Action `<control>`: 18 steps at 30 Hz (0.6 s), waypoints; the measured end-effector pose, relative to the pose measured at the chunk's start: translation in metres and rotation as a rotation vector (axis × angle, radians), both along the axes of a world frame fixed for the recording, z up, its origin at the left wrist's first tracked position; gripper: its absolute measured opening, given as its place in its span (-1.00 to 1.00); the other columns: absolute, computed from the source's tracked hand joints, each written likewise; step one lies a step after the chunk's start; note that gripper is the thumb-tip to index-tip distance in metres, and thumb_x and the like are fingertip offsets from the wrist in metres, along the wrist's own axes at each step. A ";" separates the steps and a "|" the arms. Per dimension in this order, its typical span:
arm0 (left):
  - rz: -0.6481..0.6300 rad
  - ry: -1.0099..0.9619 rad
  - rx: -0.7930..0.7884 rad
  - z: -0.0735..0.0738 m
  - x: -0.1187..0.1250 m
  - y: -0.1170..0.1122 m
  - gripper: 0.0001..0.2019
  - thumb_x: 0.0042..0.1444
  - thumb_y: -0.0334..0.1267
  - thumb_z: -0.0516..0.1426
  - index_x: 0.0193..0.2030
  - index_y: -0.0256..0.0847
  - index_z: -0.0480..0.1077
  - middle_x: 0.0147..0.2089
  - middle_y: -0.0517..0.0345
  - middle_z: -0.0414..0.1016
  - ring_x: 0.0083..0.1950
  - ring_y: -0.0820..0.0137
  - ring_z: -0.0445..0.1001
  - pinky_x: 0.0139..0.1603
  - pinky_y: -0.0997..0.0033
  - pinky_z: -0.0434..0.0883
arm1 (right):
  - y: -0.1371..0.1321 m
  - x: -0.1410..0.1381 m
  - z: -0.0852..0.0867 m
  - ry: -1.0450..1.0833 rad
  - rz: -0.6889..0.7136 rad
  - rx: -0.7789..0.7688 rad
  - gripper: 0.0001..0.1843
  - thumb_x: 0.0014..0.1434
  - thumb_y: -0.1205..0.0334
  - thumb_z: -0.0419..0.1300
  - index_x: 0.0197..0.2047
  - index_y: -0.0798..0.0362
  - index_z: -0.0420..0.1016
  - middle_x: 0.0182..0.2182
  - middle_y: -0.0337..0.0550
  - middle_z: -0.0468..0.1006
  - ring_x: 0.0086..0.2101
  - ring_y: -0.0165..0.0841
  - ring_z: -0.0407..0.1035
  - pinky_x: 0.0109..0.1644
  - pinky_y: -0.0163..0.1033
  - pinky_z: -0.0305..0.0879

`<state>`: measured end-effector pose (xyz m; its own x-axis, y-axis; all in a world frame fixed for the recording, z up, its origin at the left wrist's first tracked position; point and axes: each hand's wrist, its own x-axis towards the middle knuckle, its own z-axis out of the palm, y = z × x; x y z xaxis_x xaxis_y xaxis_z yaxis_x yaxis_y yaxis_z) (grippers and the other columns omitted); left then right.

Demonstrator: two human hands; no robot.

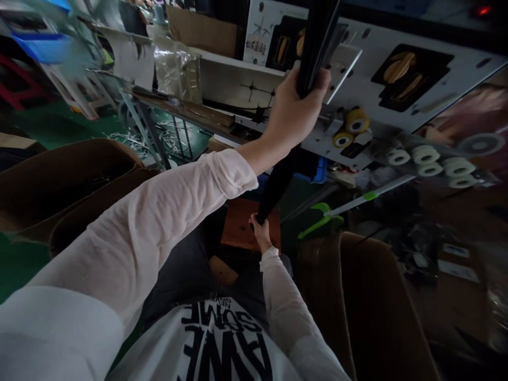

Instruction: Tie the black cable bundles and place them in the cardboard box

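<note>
My left hand (pixel 296 108) is raised in front of a light machine panel, its fingers wrapped round a long black strip (pixel 320 37) that runs out of the top of the view. Lower down and closer to my lap, my right hand (pixel 261 233) is closed on the lower end of what looks like the same black strip. Behind my left wrist the strip is partly hidden, so I cannot tell for certain that it is one piece. Just behind the right hand is a reddish-brown board (pixel 238 225).
Open cardboard boxes stand at my left (pixel 79 180) and right (pixel 345 296). The panel (pixel 357 69) carries yellow rollers (pixel 356 121). Several white rolls (pixel 431 159) hang at the right, above a pole with green prongs (pixel 325 214). A metal-framed bench (pixel 145 124) is at the left.
</note>
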<state>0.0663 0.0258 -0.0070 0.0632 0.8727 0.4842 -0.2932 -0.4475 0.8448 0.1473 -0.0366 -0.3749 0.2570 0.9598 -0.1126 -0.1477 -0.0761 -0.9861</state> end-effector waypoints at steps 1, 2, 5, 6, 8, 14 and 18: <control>-0.030 -0.020 0.014 -0.003 -0.001 0.000 -0.90 0.12 -0.23 -0.03 -0.34 -0.17 0.23 -0.66 0.48 0.08 -0.60 0.59 0.31 -0.52 0.51 0.21 | 0.000 0.003 -0.001 -0.006 -0.025 0.003 -0.59 -0.08 -0.10 0.30 -0.42 0.09 0.35 -0.61 -0.33 0.33 -0.58 -0.49 0.23 -0.51 -0.37 0.20; -0.060 -0.038 0.028 -0.006 -0.003 0.000 -0.90 0.12 -0.23 -0.01 -0.32 -0.19 0.25 -0.65 0.48 0.10 -0.61 0.61 0.28 -0.50 0.50 0.23 | 0.001 0.006 -0.001 -0.013 -0.052 0.006 -0.59 -0.04 -0.11 0.26 -0.42 0.08 0.33 -0.62 -0.34 0.31 -0.59 -0.49 0.22 -0.51 -0.37 0.20; -0.111 -0.098 0.067 -0.011 -0.010 0.001 -0.89 0.10 -0.26 0.03 -0.32 -0.25 0.30 -0.62 0.46 0.17 -0.58 0.63 0.27 -0.41 0.48 0.29 | 0.004 0.017 -0.001 -0.038 -0.104 0.016 -0.60 0.02 -0.12 0.22 -0.42 0.07 0.30 -0.62 -0.35 0.28 -0.59 -0.49 0.21 -0.51 -0.36 0.19; -0.128 -0.114 0.092 -0.012 -0.013 0.000 -0.91 0.10 -0.29 0.04 -0.33 -0.26 0.31 -0.61 0.45 0.20 -0.55 0.63 0.29 -0.37 0.49 0.31 | 0.005 0.020 -0.001 -0.051 -0.108 0.019 -0.60 0.02 -0.12 0.22 -0.41 0.08 0.31 -0.61 -0.33 0.29 -0.59 -0.49 0.22 -0.51 -0.36 0.19; -0.163 -0.147 0.143 -0.017 -0.019 -0.002 -0.93 0.13 -0.37 0.05 -0.35 -0.24 0.34 -0.59 0.41 0.23 -0.52 0.60 0.34 -0.34 0.50 0.36 | 0.006 0.026 -0.006 -0.082 -0.109 0.025 -0.59 0.00 -0.12 0.24 -0.38 0.09 0.33 -0.59 -0.30 0.32 -0.58 -0.48 0.23 -0.50 -0.35 0.19; -0.071 -0.289 0.031 -0.048 -0.032 -0.011 -0.91 0.19 -0.44 0.08 -0.34 -0.25 0.35 -0.62 0.34 0.21 -0.58 0.54 0.25 -0.42 0.39 0.42 | 0.007 0.034 -0.037 -0.172 -0.144 0.060 -0.58 -0.04 -0.12 0.24 -0.45 0.10 0.32 -0.55 -0.23 0.37 -0.50 -0.44 0.27 -0.39 -0.31 0.24; -0.042 -0.310 0.083 -0.057 -0.040 -0.014 -0.92 0.19 -0.34 0.12 -0.33 -0.24 0.37 -0.58 0.32 0.19 -0.57 0.54 0.22 -0.49 0.47 0.31 | 0.009 0.041 -0.048 -0.208 -0.135 0.058 -0.59 0.03 -0.13 0.15 -0.51 0.07 0.26 -0.57 -0.22 0.35 -0.49 -0.42 0.29 -0.36 -0.28 0.28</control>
